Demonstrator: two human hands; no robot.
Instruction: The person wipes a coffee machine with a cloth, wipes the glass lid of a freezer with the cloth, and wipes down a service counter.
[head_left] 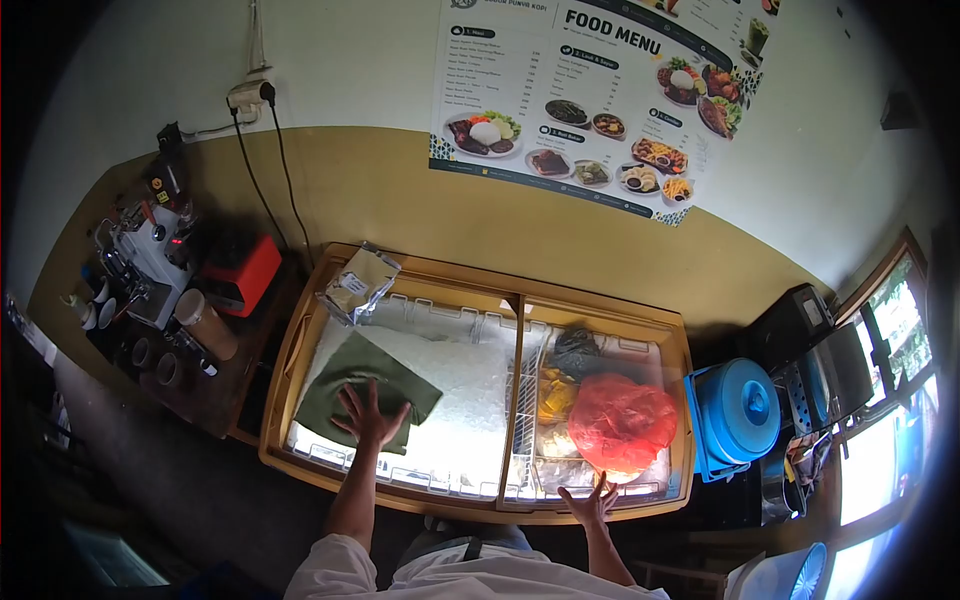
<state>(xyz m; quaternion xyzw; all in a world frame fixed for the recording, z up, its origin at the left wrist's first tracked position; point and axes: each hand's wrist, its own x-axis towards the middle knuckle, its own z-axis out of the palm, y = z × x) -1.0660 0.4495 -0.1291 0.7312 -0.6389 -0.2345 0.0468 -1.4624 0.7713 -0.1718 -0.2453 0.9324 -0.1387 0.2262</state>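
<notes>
My left hand (368,415) lies with fingers spread on a dark green cloth (408,384). Under the cloth is the left glass panel of a chest freezer (603,303) with a wood-coloured frame. Over the freezer's front edge at the right is my right hand (592,502), its fingers apart and holding nothing. Just beyond its fingertips, a red plastic bag (622,425) shows in the right half. White frost (450,365) covers much of the left half.
A silver foil pack (361,284) rests at the freezer's back left corner. Left of it, a side table carries a coffee machine (150,255) and a red appliance (248,277). A blue lidded bucket (738,408) stands at the right. A food menu (600,100) hangs on the wall.
</notes>
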